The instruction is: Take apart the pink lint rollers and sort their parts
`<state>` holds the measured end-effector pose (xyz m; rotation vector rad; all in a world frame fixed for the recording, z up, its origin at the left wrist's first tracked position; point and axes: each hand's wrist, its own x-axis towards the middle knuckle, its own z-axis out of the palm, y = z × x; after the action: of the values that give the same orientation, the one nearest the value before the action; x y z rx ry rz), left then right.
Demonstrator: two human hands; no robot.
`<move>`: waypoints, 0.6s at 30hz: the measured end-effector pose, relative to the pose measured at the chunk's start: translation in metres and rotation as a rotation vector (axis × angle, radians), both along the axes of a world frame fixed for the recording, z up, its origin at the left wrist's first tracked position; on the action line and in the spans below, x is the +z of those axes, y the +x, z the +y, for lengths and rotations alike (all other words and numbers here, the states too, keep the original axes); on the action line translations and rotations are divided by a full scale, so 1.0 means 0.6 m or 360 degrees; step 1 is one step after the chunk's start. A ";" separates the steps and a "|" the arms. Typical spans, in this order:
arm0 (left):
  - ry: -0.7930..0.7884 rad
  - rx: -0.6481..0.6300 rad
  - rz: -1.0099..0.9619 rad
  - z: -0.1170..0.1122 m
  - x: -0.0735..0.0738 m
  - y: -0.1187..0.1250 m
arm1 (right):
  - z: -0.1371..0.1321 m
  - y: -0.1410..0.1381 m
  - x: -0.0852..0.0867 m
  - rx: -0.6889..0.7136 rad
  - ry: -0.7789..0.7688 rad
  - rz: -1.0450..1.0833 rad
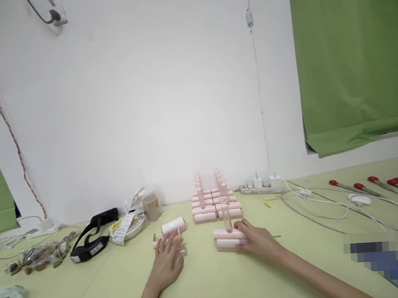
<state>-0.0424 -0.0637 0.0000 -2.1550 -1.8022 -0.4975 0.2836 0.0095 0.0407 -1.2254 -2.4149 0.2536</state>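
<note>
My right hand [256, 238] grips the right end of a pair of pale pink cylinders [226, 238] lying side by side on the table. A clear pinkish tube [226, 219] with a ring-shaped top stands upright on that pair. My left hand [165, 261] lies over small pink parts, fingers stretched and slightly blurred; a clear tube end [182, 252] shows beside its fingers. Just behind it lies a loose white and pink cylinder [174, 225]. Farther back, two columns of similar pink cylinders [205, 218] carry upright clear tubes [201, 197]. What lies under my left palm is hidden.
At left are a black strap [90, 250], a roll with a paper label [136, 227], a bagged cup [151, 206] and small wrapped items [43, 256]. A power strip [262, 189], white cables [319, 204] and red-handled tools [359, 187] are at right.
</note>
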 end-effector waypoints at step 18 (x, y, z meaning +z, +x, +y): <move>-0.0138 0.0065 -0.0043 -0.018 0.034 0.010 | -0.099 0.026 -0.014 0.0262 -0.0107 0.0157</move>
<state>-0.0364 -0.0747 0.0202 -2.1727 -1.9111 -0.4490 0.2990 -0.0498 0.0322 -1.0173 -2.4406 0.4375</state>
